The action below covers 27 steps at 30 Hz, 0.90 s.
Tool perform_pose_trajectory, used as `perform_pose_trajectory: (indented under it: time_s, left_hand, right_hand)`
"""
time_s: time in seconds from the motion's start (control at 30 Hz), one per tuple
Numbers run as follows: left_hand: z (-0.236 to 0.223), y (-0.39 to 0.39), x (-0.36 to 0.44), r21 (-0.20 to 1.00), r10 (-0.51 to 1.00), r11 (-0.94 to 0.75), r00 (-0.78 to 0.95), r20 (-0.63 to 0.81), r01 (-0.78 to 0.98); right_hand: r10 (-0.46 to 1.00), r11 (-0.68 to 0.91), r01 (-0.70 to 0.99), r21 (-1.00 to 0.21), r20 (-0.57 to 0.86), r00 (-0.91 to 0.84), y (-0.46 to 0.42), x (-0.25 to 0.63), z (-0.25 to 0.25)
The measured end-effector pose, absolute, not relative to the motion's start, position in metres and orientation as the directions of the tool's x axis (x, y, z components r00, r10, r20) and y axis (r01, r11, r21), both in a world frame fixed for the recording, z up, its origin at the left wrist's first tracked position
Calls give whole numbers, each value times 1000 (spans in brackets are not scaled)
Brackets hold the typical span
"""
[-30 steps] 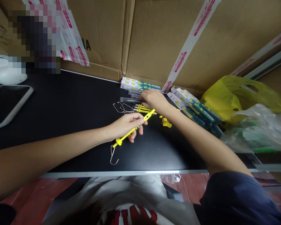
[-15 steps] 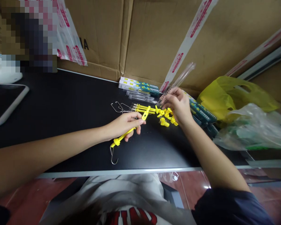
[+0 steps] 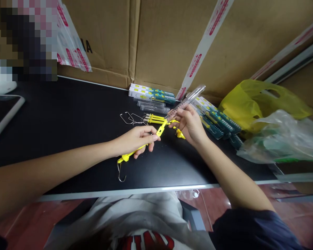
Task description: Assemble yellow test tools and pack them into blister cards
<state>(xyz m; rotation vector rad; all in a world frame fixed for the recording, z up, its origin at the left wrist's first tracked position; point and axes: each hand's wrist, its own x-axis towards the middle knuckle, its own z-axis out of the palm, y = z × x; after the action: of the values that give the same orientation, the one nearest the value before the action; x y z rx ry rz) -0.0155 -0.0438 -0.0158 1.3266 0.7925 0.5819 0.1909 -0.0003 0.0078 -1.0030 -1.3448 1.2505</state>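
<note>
My left hand (image 3: 135, 140) is closed around a yellow plastic rod (image 3: 160, 130) whose lower end carries a metal hook (image 3: 120, 173). My right hand (image 3: 189, 125) pinches a clear plastic tube (image 3: 190, 99), tilted up to the right, its lower end close to the rod's upper tip. Behind the hands lie more yellow rods with wire hooks (image 3: 146, 119) and small yellow caps (image 3: 179, 134). More clear tubes (image 3: 151, 105) rest on the black table (image 3: 75, 114).
Printed packaging strips lie at the back (image 3: 151, 93) and to the right (image 3: 219, 121). A yellow bag (image 3: 258, 104) and a clear plastic bag (image 3: 281, 139) sit right. Cardboard boxes (image 3: 159, 38) wall the back. A white-edged tablet (image 3: 2, 114) lies far left.
My right hand picked up a clear tube from the pile at the back and brought it down toward the tip of the yellow rod. My left hand stayed on the rod.
</note>
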Motion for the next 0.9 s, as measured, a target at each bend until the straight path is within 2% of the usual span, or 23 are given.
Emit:
perform_pose_trajectory:
  time_s: [0.33,0.47,0.6,0.9]
  left_hand:
    - [-21,-43,-17,994,811,106,578,-89,5]
    - [-15,-43,-16,979,843,194,520,-137,-56]
    - [-8,-44,-14,963,851,240,502,-151,-119]
    - [-4,-41,-16,949,899,201,430,-80,-244]
  right_hand:
    - [928,84,-102,-991,116,-354,-14,181,6]
    - [900,118,-112,-987,153,-407,-17,179,1]
    - [886,137,-136,-981,183,-427,-18,179,-1]
    - [871,203,-98,-974,226,-437,-20,179,1]
